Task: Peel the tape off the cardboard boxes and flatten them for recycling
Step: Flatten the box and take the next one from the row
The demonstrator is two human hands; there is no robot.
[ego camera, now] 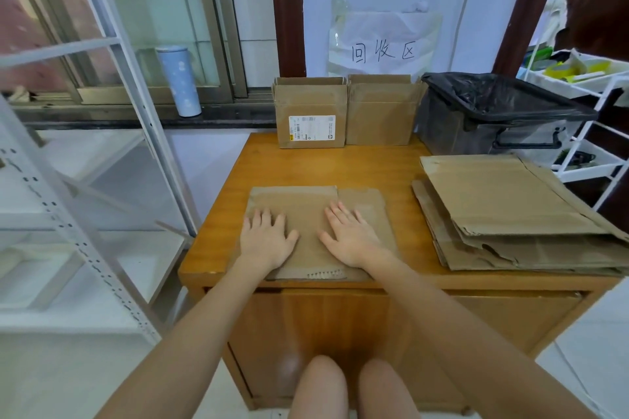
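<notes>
Wooden table [391, 167] carries a stack of flattened cardboard [510, 214] on the right, a black-lined bin [493, 112] behind it, and two upright boxes [309, 112] at the back. Left hand [267, 238] and right hand [354, 235], fingers spread flat, press a flattened box [306, 201] near the front edge.

I see a flattened box [315, 204] of matt brown corrugated cardboard, its near edge torn to show the fluting, lying on a glossy varnished wooden table [401, 173]. The stack of flattened cardboard [510, 211] looks rough and frayed. The bin [476, 136] is dark translucent plastic with a shiny black bag [503, 95]. The shelving frame [112, 44] is white painted metal.
</notes>
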